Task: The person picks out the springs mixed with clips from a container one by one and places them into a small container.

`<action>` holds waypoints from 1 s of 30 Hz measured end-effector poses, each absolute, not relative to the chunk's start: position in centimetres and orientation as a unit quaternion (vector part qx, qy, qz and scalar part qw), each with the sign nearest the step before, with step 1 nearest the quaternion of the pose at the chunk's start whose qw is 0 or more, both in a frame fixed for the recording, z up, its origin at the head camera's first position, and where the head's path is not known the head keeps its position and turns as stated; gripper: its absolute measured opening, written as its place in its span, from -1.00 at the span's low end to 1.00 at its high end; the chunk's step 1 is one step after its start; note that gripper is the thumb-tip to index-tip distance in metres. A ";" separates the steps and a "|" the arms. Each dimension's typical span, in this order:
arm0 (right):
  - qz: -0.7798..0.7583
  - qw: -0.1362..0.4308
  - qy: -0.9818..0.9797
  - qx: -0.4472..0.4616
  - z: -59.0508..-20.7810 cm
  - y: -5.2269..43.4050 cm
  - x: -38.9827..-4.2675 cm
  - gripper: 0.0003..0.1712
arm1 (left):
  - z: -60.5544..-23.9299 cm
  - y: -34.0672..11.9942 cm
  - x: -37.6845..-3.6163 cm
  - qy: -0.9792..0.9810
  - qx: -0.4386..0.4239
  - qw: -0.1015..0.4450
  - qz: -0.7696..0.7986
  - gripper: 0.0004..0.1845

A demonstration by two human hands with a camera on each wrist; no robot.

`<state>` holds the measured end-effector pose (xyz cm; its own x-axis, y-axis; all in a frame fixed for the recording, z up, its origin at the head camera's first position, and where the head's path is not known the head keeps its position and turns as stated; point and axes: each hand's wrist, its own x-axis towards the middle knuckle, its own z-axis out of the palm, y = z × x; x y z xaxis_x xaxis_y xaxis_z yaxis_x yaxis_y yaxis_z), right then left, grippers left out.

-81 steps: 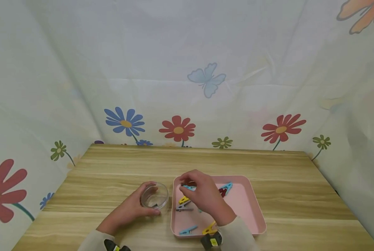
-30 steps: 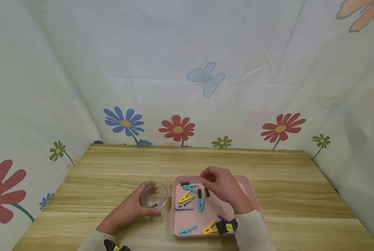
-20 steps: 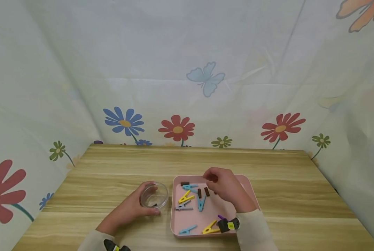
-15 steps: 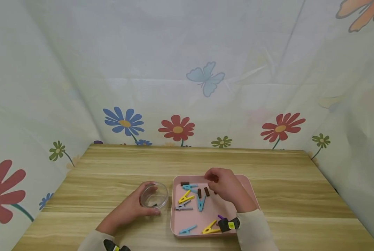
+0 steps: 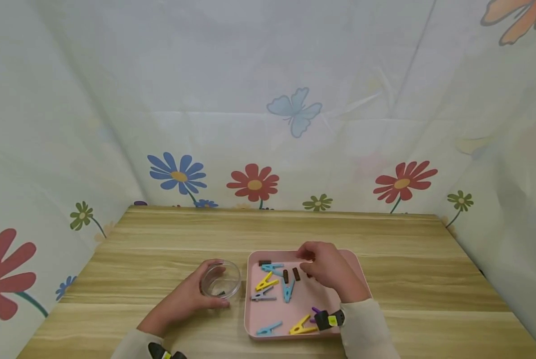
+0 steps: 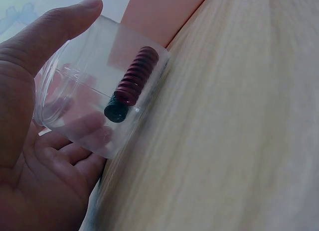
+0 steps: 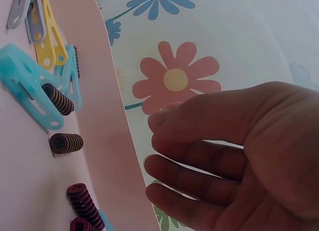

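My left hand holds a clear plastic cup, thumb on one side and fingers round the other. In the left wrist view, a dark red spring and a dark green spring lie inside the cup. My right hand hovers over the back of a pink tray, fingers loosely bent, and nothing shows between thumb and fingers. Close to it lie brown springs and dark red springs; in the head view the hand mostly covers the dark red ones.
Around the springs in the tray are light blue clothespins, yellow clothespins, a grey clothespin and a partly hidden purple one. The tray stands on a wooden table before a flower-printed cloth.
From the tray's left back corner, my right hand has moved right, uncovering the brown springs and several clothespins. During the last second it drifts slightly further right. My left hand and the cup stay put.
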<state>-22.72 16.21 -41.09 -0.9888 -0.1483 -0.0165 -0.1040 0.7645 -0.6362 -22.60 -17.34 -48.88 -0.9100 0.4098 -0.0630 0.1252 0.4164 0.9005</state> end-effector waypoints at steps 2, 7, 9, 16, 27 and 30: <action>-0.343 0.045 0.937 -0.058 -41.2 16.3 -22.8 -0.82 | -48.9 -17.4 -22.6 0.831 0.162 0.137 0.515 -0.06; -0.328 0.060 0.942 -0.042 -41.4 16.5 -22.8 -0.81 | -48.9 -17.4 -22.5 0.832 0.163 0.137 0.512 -0.06; -0.321 0.063 0.944 -0.038 -41.5 16.6 -22.9 -0.81 | -48.9 -17.4 -22.5 0.833 0.163 0.137 0.511 -0.06; -0.300 0.075 0.951 -0.018 -41.6 16.7 -23.0 -0.81 | -48.8 -17.4 -22.5 0.838 0.160 0.132 0.504 -0.06; -0.225 0.074 0.971 -0.031 -41.9 17.1 -23.2 -0.86 | -48.7 -17.4 -22.6 0.839 0.160 0.136 0.503 -0.05; -0.202 0.071 0.976 -0.039 -42.0 17.1 -23.2 -0.88 | -48.7 -17.4 -22.6 0.837 0.160 0.137 0.505 -0.05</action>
<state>-23.23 17.14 -42.04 -0.9869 -0.1055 -0.1223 -0.0481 0.9150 -0.4005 -22.56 -17.41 -48.68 -0.9110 0.4067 -0.0682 0.1292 0.4385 0.8894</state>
